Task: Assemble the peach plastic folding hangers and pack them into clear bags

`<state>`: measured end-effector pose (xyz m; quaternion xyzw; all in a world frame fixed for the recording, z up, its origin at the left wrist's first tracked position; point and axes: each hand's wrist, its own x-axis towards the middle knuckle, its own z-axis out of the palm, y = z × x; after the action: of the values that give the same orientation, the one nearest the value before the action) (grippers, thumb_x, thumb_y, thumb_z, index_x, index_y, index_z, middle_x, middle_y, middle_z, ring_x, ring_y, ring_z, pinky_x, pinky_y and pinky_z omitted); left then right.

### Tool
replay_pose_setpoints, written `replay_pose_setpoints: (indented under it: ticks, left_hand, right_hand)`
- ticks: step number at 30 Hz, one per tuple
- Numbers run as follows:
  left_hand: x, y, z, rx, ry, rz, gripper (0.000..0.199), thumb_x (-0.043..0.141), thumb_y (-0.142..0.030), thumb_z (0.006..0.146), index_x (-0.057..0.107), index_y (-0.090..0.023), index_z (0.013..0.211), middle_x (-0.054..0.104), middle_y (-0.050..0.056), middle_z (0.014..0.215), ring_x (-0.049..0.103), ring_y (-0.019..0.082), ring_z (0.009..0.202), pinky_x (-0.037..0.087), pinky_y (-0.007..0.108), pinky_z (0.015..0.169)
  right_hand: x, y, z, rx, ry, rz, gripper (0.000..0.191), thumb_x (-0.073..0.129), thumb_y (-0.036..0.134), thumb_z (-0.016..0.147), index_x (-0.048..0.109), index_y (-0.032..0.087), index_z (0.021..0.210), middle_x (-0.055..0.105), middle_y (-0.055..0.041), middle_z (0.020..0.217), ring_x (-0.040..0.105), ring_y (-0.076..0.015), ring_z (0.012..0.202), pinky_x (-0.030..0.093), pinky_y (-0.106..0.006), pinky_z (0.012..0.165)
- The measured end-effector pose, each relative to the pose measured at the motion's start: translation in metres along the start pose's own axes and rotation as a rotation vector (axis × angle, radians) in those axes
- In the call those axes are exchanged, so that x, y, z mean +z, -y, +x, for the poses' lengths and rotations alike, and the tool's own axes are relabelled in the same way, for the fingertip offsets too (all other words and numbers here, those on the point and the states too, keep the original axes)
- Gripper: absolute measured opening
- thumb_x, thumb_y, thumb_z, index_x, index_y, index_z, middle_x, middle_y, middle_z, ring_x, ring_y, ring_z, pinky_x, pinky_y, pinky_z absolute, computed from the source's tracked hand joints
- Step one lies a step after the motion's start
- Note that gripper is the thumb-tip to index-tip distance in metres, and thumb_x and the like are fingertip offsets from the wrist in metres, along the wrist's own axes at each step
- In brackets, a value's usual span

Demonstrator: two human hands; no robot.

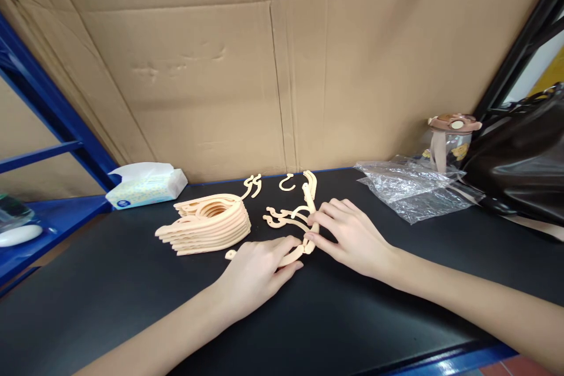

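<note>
My left hand (259, 265) is closed around one arm of a cream plastic folding hanger (292, 256), with its end poking out left of the knuckles. My right hand (350, 236) pinches the hanger's other arm near the joint where the two parts meet. Just beyond my fingers lie loose cream hooks (277, 222), partly overlapping. A tall stack of folded cream hangers (210, 228) stands left of my hands. Farther back are two more hooks (254, 185), a single hook (287, 183) and some loose hanger arms (311, 182).
A tissue pack (147, 188) sits at the back left of the black table (291, 323). Crumpled clear plastic bags (409, 188) lie at the back right, near a drinking bottle (456, 141) and a dark bag (520, 158). Cardboard (198, 82) walls the back; a blue frame (57, 94) rises at left.
</note>
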<state>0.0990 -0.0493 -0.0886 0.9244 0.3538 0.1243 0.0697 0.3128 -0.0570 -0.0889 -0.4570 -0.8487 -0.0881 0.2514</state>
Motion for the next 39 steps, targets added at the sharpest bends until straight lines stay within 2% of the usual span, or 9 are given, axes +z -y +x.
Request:
replay_pose_setpoints:
  ticks: [4,9,20,28,39]
  left_hand:
    - [0.0017,0.0019,0.0008,0.009,-0.001,-0.003,0.009,0.055,-0.028,0.088,0.058,-0.022,0.095,0.065,-0.004,0.082,0.062,0.014,0.068,0.038,0.023,0.056]
    - [0.0024,0.0026,0.001,0.037,-0.004,0.034,0.01,0.055,-0.028,0.089,0.06,-0.021,0.094,0.065,-0.003,0.082,0.062,0.014,0.071,0.038,0.023,0.057]
    - [-0.0015,0.0002,-0.0004,0.258,-0.043,0.193,0.018,0.048,-0.031,0.094,0.059,-0.024,0.106,0.058,-0.002,0.078,0.058,0.014,0.069,0.037,0.025,0.058]
    - [-0.0036,-0.0002,-0.0006,0.226,-0.017,0.187,0.021,0.046,-0.032,0.094,0.062,-0.024,0.104,0.059,-0.001,0.08,0.059,0.014,0.07,0.039,0.024,0.058]
    - [-0.0023,0.006,0.0007,0.159,-0.054,0.104,0.022,0.043,-0.028,0.095,0.057,-0.027,0.111,0.059,0.0,0.099,0.06,0.013,0.082,0.043,0.023,0.064]
  right_hand:
    - [0.002,-0.003,0.0014,0.043,0.003,-0.034,0.02,0.048,0.033,0.093,0.059,0.018,0.086,0.062,-0.0034,0.083,0.052,-0.0178,0.079,0.034,-0.032,0.074]
    - [0.002,-0.0037,0.001,0.07,0.018,-0.052,0.014,0.047,0.02,0.091,0.058,0.018,0.083,0.062,-0.0029,0.083,0.052,-0.017,0.077,0.034,-0.031,0.073]
    - [0.002,-0.001,0.0011,0.077,0.06,0.0,0.015,0.047,0.009,0.084,0.059,0.018,0.083,0.061,-0.0013,0.08,0.051,-0.0165,0.078,0.034,-0.03,0.073]
    - [0.003,-0.0039,-0.0016,-0.014,0.111,-0.04,0.018,0.047,0.003,0.081,0.056,0.019,0.082,0.059,-0.0007,0.083,0.049,-0.0161,0.079,0.033,-0.03,0.073]
    - [0.0033,-0.0075,-0.0014,-0.081,0.215,-0.14,0.023,0.046,-0.001,0.081,0.055,0.018,0.073,0.058,-0.0005,0.078,0.048,-0.016,0.074,0.03,-0.03,0.07]
